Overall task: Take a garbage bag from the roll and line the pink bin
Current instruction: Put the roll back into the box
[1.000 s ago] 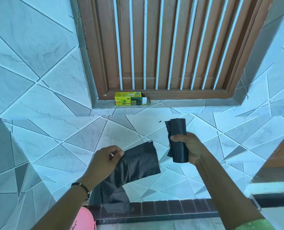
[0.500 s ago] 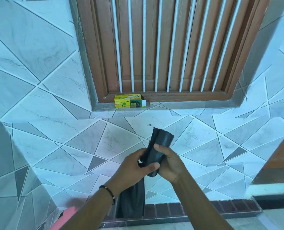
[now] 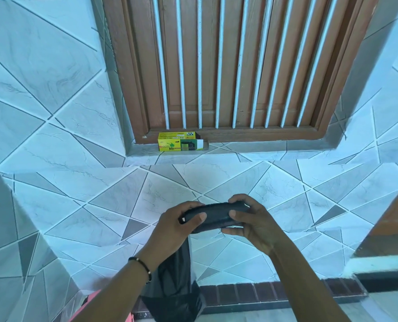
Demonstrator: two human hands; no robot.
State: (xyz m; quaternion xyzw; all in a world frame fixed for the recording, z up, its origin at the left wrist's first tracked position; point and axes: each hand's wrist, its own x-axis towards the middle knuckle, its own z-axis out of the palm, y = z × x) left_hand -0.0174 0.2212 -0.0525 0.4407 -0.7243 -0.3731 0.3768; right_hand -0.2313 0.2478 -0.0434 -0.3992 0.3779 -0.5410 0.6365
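The black roll of garbage bags (image 3: 214, 216) lies sideways between both hands at chest height in front of the tiled wall. My left hand (image 3: 173, 231) grips its left end and my right hand (image 3: 251, 226) grips its right end, thumbs on the near side. One black garbage bag (image 3: 173, 289) hangs down from under my left hand, beside my left forearm. A sliver of the pink bin (image 3: 93, 300) shows at the bottom edge, mostly hidden by my left arm.
A yellow and green bin-bag box (image 3: 180, 141) lies on the window sill below the brown wooden shutter with white bars (image 3: 228, 66). A dark brick-pattern border (image 3: 286, 291) runs along the wall's foot. A wooden edge (image 3: 397, 219) juts in at right.
The hands were apart, left with the bag, right with the upright roll. They came together, and the roll now lies sideways with one hand on each end. The camera moved closer.
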